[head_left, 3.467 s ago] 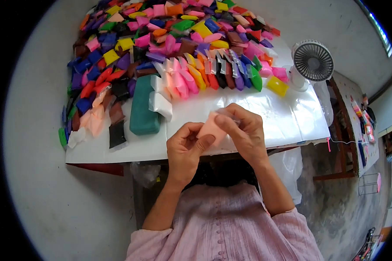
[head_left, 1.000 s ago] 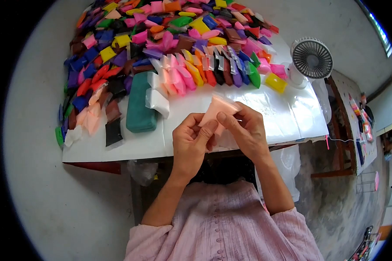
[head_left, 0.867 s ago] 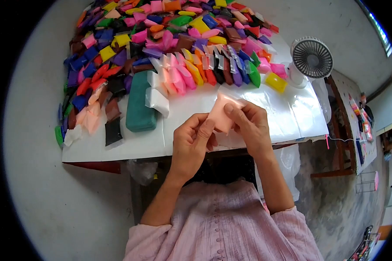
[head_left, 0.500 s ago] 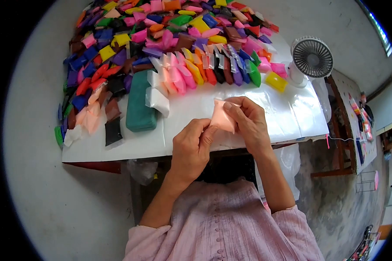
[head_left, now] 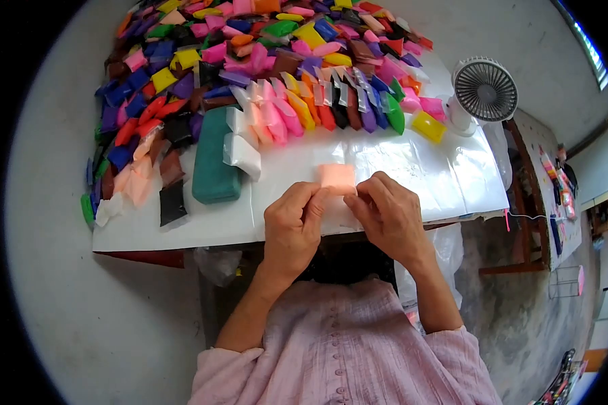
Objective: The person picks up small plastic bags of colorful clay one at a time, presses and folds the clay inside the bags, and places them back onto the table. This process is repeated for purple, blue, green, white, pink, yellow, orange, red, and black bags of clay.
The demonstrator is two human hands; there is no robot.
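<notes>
The peach packet [head_left: 337, 177] before you looks like smooth plastic film with a soft sheen. Your tabletop [head_left: 419, 165] looks glossy, smooth and lightly creased, with a matt green block [head_left: 216, 162] on it and a fan [head_left: 485, 93] of smooth white plastic, while your shirt [head_left: 338, 344] is crinkled, matt cloth.

Flanking the white-covered surface [head_left: 290, 162] with pale walls [head_left: 67, 223], and letting light in through a narrow window [head_left: 586, 48] at upper right. Showing a grey, blotchy floor [head_left: 513, 324] at right, beneath a second, wood-legged surface [head_left: 542, 202].
</notes>
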